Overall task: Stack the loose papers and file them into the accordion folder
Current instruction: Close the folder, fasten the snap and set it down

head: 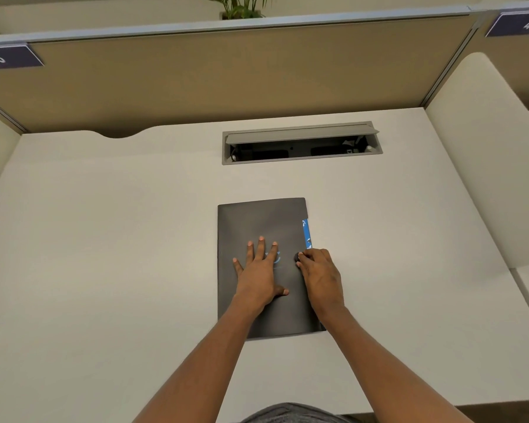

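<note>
Accordion folder (257, 221) lying flat, closed, on desk (104, 239), just toward person from open cable tray (301, 143). No loose papers showing. Left hand (261, 270) pressing flat on cover, fingers spread, gripping nothing. Right hand (321, 276) pinching round clasp button (297, 257) at folder's right edge, below blue tab (306, 233).

Risks:
- Clasp slipping from fingertips, likely springing flap back.
- Left palm pinning cover, probably blocking any opening.
- Folder skidding on smooth desk.

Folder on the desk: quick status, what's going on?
Left hand flat on the closed black folder, pinning it. Right hand fingertips at the round clasp on its right edge. No loose papers visible. Desk around it unobstructed.
</note>
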